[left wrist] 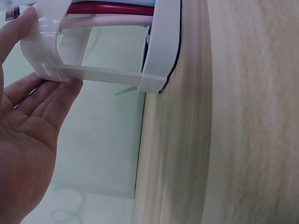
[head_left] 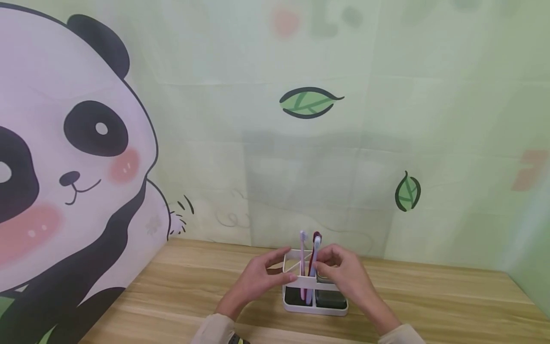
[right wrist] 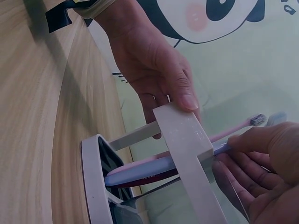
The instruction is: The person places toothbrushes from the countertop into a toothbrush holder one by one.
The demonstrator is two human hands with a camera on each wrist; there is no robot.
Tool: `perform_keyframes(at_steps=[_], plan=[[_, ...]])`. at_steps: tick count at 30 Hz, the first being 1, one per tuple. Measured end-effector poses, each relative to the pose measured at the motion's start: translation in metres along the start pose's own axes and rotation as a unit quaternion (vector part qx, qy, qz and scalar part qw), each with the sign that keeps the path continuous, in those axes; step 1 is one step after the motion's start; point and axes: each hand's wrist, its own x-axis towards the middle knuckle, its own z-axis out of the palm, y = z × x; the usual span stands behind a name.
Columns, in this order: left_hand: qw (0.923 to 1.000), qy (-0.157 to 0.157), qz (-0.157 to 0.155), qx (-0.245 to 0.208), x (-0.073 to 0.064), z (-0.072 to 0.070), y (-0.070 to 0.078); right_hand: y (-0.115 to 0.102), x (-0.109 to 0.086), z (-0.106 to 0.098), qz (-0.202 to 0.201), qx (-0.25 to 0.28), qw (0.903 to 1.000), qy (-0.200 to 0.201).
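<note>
A white toothbrush holder (head_left: 315, 310) with a black base stands on the table. My left hand (head_left: 259, 277) grips its left side, thumb on the front upper rim and fingers at the side and back. Three toothbrushes lean in its left part: a pink toothbrush (head_left: 302, 255), a dark red toothbrush (left wrist: 112, 8) and a light blue toothbrush (right wrist: 145, 170). My right hand (head_left: 345, 272) pinches the blue one between thumb and forefinger, just above the upper rim. Its lower end is inside the holder. A clear cup-like thing (right wrist: 131, 212) sits in the right compartment, partly hidden by my right hand.
The wood-grain table (head_left: 429, 306) spreads out on both sides of the holder. Close behind hangs a pale green cloth (head_left: 335, 191) printed with leaves and a large panda (head_left: 86, 143) at the left.
</note>
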Motion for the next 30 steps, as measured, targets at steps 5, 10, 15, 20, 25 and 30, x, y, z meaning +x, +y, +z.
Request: perform_keyframes(at_steps=[5, 10, 15, 20, 25, 30], plan=[[1.0, 0.0, -0.001, -0.005, 0.0, 0.0, 0.0, 0.0, 0.0, -0.001, 0.003, -0.003, 1.0, -0.002], [0.9999, -0.002, -0.002, -0.01, 0.001, 0.001, -0.001, 0.001, 0.001, -0.002, 0.005, 0.001, 1.0, -0.005], [0.9999, -0.004, 0.0, -0.014, 0.001, 0.002, 0.001, 0.003, 0.0, -0.006, 0.004, 0.009, 0.9999, -0.007], [0.9999, 0.001, 0.009, -0.006, 0.0, 0.002, 0.001, 0.002, -0.002, -0.014, 0.0, 0.005, 1.0, 0.001], [0.9989, 0.026, 0.03, 0.027, -0.002, 0.001, 0.002, 0.003, -0.005, -0.022, -0.007, -0.008, 0.9999, 0.013], [0.9886, 0.072, 0.05, 0.122, -0.004, -0.002, 0.008, 0.009, -0.01, -0.032, -0.024, -0.051, 0.9974, 0.046]])
